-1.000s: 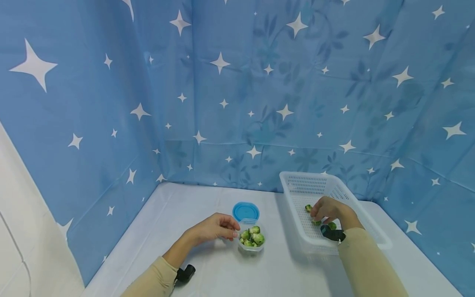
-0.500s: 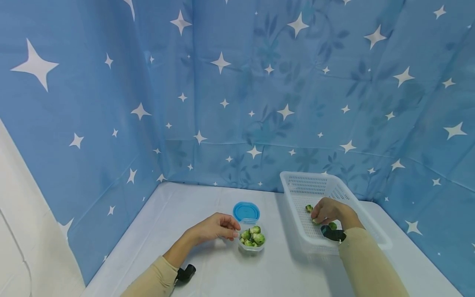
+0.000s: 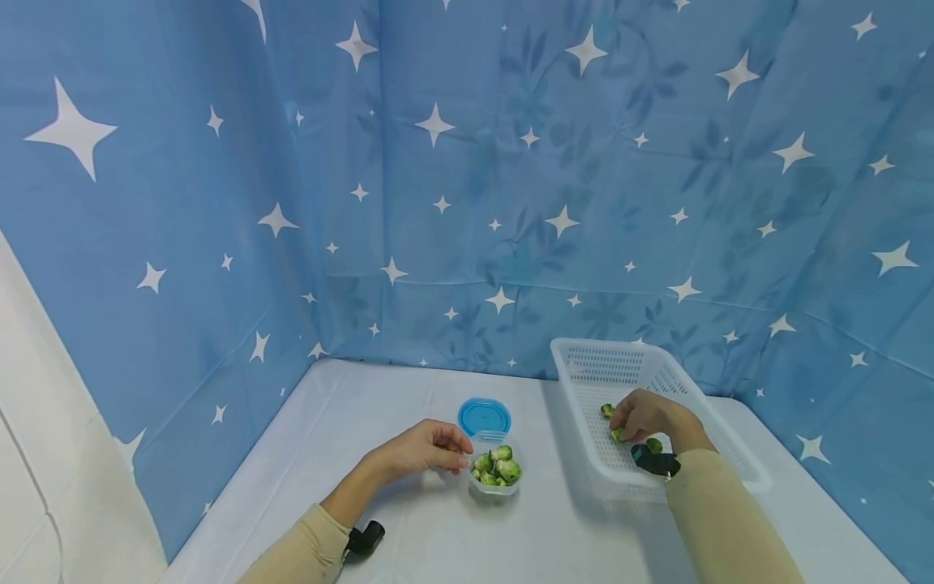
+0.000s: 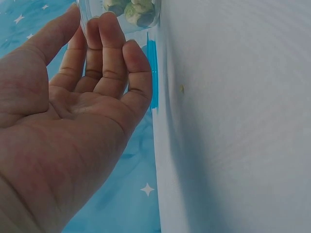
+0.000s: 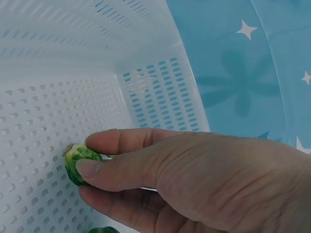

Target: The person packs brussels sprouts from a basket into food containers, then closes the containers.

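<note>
From right wrist only, the pinched sprout [image 5: 73,160] shows its stem [image 5: 69,148].

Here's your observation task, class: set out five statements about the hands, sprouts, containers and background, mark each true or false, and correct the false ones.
1. The right hand pinches a sprout. True.
2. The blue lid is fitted on the clear tub. False: the blue lid lies on the table, just beyond the clear tub.
3. The clear tub holds several sprouts. True.
4. The left hand is inside the white basket. False: the left hand is beside the clear tub.
5. The blue cloth behind the table bears white stars. True.
</note>
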Available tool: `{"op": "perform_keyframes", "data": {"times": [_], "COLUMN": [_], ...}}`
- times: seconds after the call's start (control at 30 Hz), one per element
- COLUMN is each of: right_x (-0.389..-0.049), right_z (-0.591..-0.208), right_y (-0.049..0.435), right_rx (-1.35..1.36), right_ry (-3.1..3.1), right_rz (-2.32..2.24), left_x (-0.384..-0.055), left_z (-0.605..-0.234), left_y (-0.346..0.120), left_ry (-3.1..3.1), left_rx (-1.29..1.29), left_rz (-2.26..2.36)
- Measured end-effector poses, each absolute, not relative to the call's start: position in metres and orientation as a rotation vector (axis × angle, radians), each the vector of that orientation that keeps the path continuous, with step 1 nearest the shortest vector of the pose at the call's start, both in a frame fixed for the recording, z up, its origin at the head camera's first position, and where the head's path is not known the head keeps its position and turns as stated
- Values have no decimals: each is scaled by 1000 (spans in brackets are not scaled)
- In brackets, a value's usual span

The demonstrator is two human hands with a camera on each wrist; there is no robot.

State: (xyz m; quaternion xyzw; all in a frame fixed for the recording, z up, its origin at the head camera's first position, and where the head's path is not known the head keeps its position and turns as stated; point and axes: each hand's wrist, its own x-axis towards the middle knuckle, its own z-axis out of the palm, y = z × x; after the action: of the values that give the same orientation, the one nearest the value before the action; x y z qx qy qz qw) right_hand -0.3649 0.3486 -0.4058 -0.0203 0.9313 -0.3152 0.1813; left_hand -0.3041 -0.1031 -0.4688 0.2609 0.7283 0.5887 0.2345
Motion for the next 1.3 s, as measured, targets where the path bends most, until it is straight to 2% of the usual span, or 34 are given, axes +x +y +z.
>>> {"op": "perform_keyframes", "data": {"times": [0.43,0.7,1.3], "right_x": [-369,-373,-371], "right_z": [-402,-396,-341], "right_y": [344,341,295], "right_rx": [-121,-287,-742], "right_ry": [2621,2694,2847], "right_rz": [-888,-916,-899], "left_x": [-304,-305,-305], "left_z": [-468,-470,-470], "left_y": [-104,-105,-104], "left_ry": [1996,1988,2002], "left_rx": [706,719,712], "left_rz": [1617,1616,1619]}}
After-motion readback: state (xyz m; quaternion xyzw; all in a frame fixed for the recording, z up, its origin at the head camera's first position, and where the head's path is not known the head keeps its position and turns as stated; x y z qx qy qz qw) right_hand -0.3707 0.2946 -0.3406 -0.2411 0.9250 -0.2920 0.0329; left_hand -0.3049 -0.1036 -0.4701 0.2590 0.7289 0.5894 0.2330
